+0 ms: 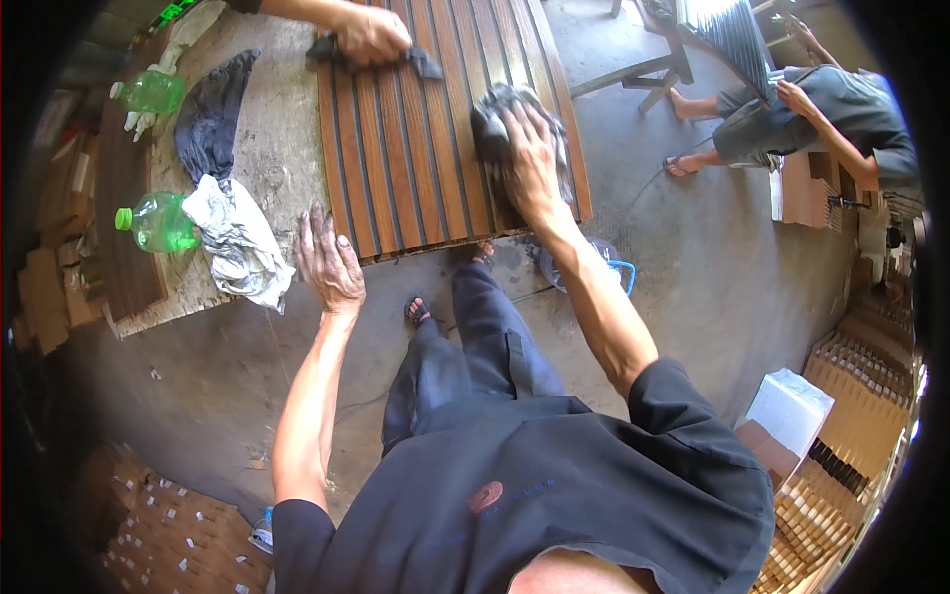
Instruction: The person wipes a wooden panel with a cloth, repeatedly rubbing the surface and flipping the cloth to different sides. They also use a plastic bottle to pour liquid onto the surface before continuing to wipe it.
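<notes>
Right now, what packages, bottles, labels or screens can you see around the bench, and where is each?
Green plastic bottle: far left of the bench, lying down, white cap.
Second green plastic bottle: left bench edge, beside a crumpled grey-white cloth, green cap.
White box: floor at right, beside stacked brown cartons.
Green lit display: top left, partly cut off.

A slatted panel [435, 129] is laid on the desk [282, 148]. On its right part a rag [490, 124] is pressed under the right hand [529, 163]; the left hand [329, 262] is rested at its near left corner. Left of the panel, crumpled cloths [233, 238] and two bottles [158, 223] are placed. At the far end, another person's hand [371, 35] is set on a second rag [426, 61].
</notes>
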`<state>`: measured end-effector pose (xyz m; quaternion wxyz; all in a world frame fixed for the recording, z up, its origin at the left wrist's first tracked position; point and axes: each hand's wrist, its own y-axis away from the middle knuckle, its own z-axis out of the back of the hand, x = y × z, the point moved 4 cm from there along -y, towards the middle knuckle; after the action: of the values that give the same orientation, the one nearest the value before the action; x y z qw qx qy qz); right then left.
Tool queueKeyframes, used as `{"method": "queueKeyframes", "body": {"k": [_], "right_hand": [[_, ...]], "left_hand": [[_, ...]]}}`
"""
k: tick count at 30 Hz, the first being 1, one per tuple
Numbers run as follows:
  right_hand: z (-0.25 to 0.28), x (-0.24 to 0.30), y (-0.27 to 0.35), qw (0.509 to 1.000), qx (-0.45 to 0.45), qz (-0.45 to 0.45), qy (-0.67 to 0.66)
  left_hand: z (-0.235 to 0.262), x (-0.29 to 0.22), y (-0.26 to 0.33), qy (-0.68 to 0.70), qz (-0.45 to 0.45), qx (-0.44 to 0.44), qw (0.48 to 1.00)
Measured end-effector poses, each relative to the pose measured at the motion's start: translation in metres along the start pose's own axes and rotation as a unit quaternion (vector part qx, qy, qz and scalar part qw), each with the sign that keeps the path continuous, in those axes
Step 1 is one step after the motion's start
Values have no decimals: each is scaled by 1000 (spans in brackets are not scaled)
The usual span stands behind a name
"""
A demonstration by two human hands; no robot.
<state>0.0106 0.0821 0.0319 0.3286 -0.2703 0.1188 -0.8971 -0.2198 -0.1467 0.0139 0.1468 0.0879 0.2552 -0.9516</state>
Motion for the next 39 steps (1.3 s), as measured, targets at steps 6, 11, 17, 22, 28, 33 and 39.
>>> {"method": "queueKeyframes", "body": {"k": [6, 11, 17, 22, 28, 33, 39], "right_hand": [[27, 24, 90, 998, 57, -16, 30], [-19, -11, -53, 997, 37, 37, 51], [-51, -44, -152, 998, 40, 47, 21], [-9, -3, 28, 991, 90, 93, -26], [39, 41, 102, 994, 107, 32, -13], [-21, 7, -53, 993, 66, 97, -4], [-37, 9, -48, 995, -2, 92, -41]], "left_hand": [[7, 6, 5, -20, 10, -5, 1000], [10, 9, 6, -28, 18, -4, 999], [0, 9, 4, -18, 9, -7, 1000], [11, 14, 9, -37, 28, 7, 999], [7, 4, 4, -25, 25, 6, 999], [3, 1, 1, -23, 16, 0, 1000], [3, 7, 2, -12, 13, 8, 1000]]}}
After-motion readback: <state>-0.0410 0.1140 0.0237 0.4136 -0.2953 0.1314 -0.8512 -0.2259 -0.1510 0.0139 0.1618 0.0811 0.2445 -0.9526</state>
